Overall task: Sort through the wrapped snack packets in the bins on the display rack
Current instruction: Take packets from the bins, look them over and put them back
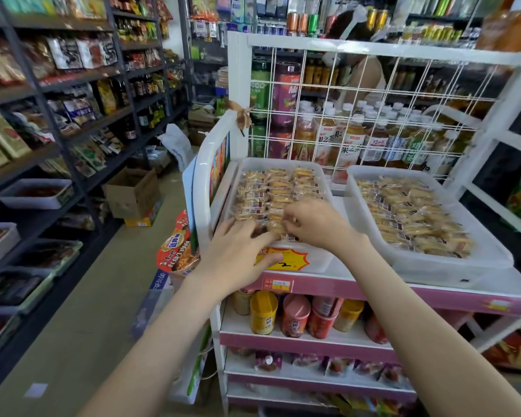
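Because the snack packets (271, 191) seem light, crinkly and slippery, with crumbly cake inside, gently pinching a wrapper end looks best. At the near edge of the left bin (277, 160), the left hand (238, 251) lies flat, fingers spread on them; the right hand (316, 224) pinches one. Their long sides run left to right. In the right bin (433, 266) they lie crooked.
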